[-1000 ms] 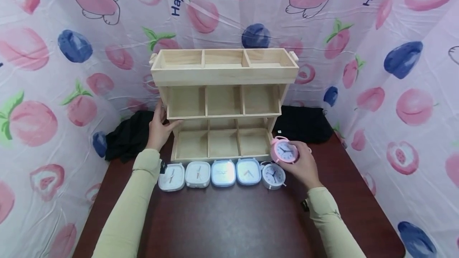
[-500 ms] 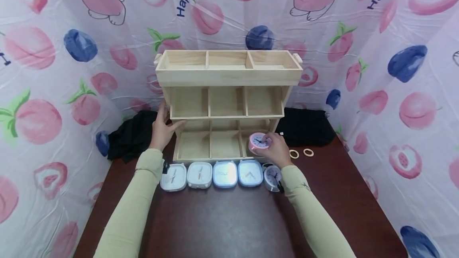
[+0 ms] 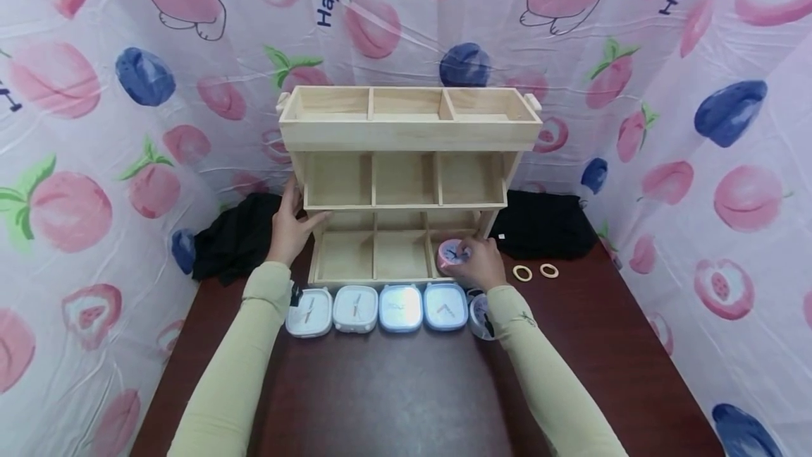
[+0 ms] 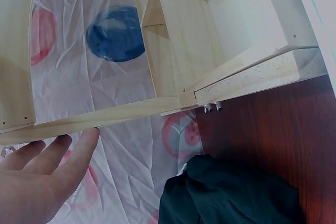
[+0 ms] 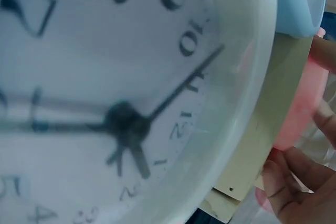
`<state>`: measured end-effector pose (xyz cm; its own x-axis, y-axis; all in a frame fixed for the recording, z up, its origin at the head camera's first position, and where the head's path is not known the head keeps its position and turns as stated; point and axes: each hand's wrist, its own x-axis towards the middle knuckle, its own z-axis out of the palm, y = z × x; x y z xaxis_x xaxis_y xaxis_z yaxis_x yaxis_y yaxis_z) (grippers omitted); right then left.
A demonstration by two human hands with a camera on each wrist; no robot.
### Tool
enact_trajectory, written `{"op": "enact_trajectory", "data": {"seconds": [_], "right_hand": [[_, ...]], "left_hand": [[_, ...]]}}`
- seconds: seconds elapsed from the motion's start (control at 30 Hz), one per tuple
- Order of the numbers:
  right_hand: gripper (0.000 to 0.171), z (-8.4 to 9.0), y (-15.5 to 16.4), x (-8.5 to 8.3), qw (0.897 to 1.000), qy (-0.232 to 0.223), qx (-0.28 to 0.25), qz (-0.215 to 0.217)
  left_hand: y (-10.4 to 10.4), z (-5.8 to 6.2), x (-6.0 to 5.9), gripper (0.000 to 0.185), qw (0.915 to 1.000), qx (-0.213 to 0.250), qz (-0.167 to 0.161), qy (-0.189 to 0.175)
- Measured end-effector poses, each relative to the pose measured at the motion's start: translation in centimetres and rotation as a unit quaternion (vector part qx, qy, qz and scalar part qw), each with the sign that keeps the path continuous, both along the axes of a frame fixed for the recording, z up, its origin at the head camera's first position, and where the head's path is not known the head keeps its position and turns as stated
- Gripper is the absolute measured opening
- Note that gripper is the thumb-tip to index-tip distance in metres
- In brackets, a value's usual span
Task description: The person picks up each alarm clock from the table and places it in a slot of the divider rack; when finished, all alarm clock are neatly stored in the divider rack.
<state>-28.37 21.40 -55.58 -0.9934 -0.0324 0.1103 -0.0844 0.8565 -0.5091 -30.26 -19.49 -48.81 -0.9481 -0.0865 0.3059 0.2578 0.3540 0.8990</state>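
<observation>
Fruit-print sheeting behind dark table [image 3: 393, 386]. Right hand [image 3: 480, 264] grips pink clock [image 3: 452, 253] in wooden shelf's [image 3: 406, 182] bottom right compartment; left hand [image 3: 288, 228], fingers straight, braces its left edge. Risk: sleeve may topple white round clock [image 3: 478, 310] beneath the wrist.

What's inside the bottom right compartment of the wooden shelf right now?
A round pink alarm clock sits in the bottom right compartment of the tiered wooden shelf, gripped by the right hand. That hand covers the compartment's right part, so anything else there cannot be seen.

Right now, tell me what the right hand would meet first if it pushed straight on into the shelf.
Probably the back wall of the wooden organizer's bottom right compartment; the right hand holds the pink clock there, though depth is unclear.
</observation>
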Motion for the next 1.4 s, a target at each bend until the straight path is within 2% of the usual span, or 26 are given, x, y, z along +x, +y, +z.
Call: {"op": "enact_trajectory", "data": {"seconds": [0.23,0.33,0.4,0.6,0.73,0.93,1.17,1.4], "right_hand": [[0.031,0.1,0.6,0.6,0.999,-0.041,0.003,0.013],[0.024,0.1,1.1,1.3,0.999,-0.037,-0.002,0.027],[0.026,0.1,1.6,2.1,0.999,-0.024,-0.003,0.035],[0.037,0.0,3.6,5.9,0.999,0.041,-0.01,0.028],[0.045,-0.6,4.8,8.6,0.998,0.049,-0.011,0.025],[0.059,-1.5,5.8,11.9,0.997,0.052,-0.023,0.057],[0.093,-1.9,6.0,13.0,0.996,0.023,-0.03,0.076],[0.099,-2.6,6.0,13.3,0.996,0.001,-0.025,0.084]], "left_hand": [[0.1,0.0,0.2,0.107,1.0,-0.002,0.001,-0.006],[0.1,-0.2,0.3,0.107,0.9999,-0.003,0.001,-0.014],[0.2,-0.4,0.3,0.107,0.9998,-0.002,-0.001,-0.019],[0.4,-0.5,0.5,0.106,0.9998,0.003,-0.004,-0.021],[0.3,-0.4,0.5,0.106,0.9998,0.002,0.001,-0.021],[0.1,-0.1,0.5,0.105,0.9998,-0.002,0.0,-0.019],[0.0,0.3,0.4,0.106,0.9999,-0.008,0.006,-0.014],[0.2,0.4,0.4,0.106,0.9998,-0.013,0.008,-0.015]]}}
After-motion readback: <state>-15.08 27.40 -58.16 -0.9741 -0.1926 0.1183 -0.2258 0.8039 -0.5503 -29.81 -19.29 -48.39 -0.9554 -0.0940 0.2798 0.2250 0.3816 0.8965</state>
